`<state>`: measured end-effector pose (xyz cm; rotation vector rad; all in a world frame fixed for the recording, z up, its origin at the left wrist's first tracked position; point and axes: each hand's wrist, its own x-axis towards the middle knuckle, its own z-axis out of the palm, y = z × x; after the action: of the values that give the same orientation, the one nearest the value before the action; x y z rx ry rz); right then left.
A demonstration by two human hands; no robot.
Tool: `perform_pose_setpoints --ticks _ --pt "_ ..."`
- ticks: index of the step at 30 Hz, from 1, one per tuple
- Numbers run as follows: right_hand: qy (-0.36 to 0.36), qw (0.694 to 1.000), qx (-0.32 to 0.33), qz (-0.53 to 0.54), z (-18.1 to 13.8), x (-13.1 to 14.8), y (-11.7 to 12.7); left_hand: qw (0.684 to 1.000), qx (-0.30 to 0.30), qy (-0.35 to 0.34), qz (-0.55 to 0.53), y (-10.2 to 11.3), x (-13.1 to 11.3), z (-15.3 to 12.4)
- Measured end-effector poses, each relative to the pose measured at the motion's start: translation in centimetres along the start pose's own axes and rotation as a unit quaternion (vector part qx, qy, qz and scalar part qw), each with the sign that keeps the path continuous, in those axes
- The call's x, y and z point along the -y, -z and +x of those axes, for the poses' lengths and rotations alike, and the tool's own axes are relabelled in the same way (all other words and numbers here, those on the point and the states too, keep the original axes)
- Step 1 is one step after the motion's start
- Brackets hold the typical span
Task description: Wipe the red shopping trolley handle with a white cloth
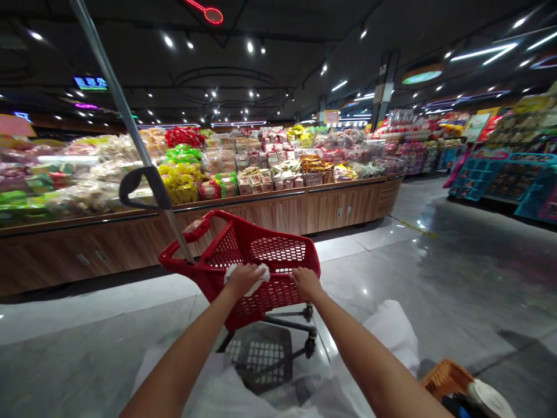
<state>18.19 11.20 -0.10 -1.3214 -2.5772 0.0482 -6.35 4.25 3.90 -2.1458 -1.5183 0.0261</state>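
Before me stands a red plastic shopping cart [277,296] with perforated walls, tilted in view on dark legs and casters. My left hand [244,278] is closed on a crumpled white cloth [263,277], pressed against the cart's near rim. Farther along that same rim, my right hand [306,281] has its fingers curled over the edge, gripping it. A metal pole [126,104] with a dark grey loop handle [157,188] rises at the cart's left end, by its red push handle [196,230].
Behind the cart runs a long wood-panelled display counter [278,212] heaped with packaged foods. Blue racks [478,174] stand on the right. At lower right, a brown woven basket [448,377] sits near my arm. Grey tiled floor [435,273] extends to the right.
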Motion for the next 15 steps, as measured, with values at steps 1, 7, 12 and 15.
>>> perform_pose_setpoints --ticks 1,7,12,15 --pt "0.0 1.0 0.002 0.001 0.1 -0.4 0.0 1.0 -0.011 0.015 0.008 0.5 2.1 -1.3" --pt "-0.004 1.0 -0.018 -0.005 0.4 -1.2 -0.6 0.993 -0.059 0.094 0.048 2.8 7.9 -5.6" --pt "-0.016 0.999 -0.034 -0.019 0.1 0.2 -1.2 0.99 -0.024 0.14 -0.009 0.8 0.3 -1.6" --pt "-0.014 0.999 -0.024 -0.016 0.0 0.7 -1.2 0.992 -0.007 0.113 -0.046 -0.5 -5.3 1.8"
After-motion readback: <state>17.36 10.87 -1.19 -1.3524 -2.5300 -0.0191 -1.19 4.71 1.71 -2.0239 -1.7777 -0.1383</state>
